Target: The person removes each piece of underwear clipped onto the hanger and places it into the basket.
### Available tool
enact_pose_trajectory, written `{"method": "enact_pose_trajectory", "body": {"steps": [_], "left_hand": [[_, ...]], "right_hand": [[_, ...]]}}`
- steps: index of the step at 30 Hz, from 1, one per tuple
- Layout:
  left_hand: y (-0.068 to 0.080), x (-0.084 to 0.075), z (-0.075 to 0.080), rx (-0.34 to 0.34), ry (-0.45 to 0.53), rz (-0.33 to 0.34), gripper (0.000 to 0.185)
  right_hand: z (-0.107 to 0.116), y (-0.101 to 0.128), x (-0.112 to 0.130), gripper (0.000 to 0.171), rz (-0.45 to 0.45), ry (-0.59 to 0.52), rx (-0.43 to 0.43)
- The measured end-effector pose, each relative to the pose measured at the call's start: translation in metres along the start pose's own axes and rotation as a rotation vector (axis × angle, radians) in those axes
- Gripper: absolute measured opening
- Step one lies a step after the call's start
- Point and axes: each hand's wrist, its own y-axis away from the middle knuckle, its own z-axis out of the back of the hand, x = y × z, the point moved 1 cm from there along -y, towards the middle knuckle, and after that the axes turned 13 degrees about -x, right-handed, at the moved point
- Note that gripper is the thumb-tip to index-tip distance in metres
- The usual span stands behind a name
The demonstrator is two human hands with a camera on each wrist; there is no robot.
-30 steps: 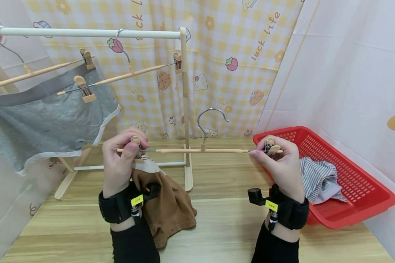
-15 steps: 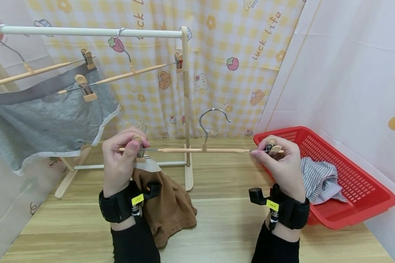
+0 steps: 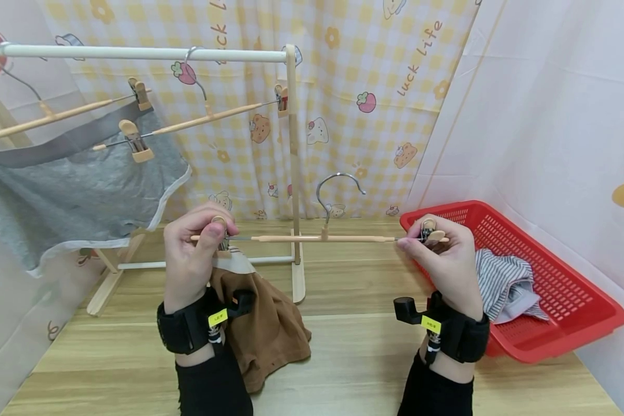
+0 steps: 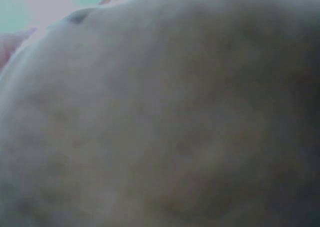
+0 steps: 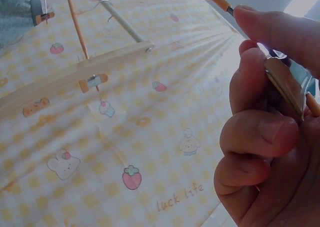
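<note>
A clip hanger point(image 3: 291, 238) with a metal hook is held level between my two hands in the head view. My left hand point(image 3: 187, 260) pinches the clip point(image 3: 223, 245) at its left end. Below that clip hangs a brown garment point(image 3: 262, 332) with a pale waistband, its lower part spread towards the table. At the other end, my right hand point(image 3: 444, 260) pinches the hanger's metal rod, with the right clip point(image 3: 429, 232) among the fingers. In the right wrist view, that clip point(image 5: 285, 82) shows against curled fingers. Blurred skin-toned surface fills most of the left wrist view.
A rack point(image 3: 294, 144) with a white rail point(image 3: 135, 52) stands at the left. On it hang a grey garment point(image 3: 78, 190) on one hanger and another clip hanger point(image 3: 208, 118). At right, a red basket point(image 3: 567, 260) holds a striped garment point(image 3: 504, 280). The wooden table point(image 3: 353, 358) lies beneath.
The hanger and my left hand have shifted very slightly to the right. Both hands keep their hold.
</note>
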Motion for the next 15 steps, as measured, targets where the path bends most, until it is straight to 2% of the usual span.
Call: {"method": "enact_pose_trajectory", "body": {"steps": [15], "left_hand": [[-0.0005, -0.0003, -0.0011, 0.038, -0.036, 0.001, 0.041]], "right_hand": [[0.0037, -0.0011, -0.002, 0.016, 0.009, 0.014, 0.002]]}}
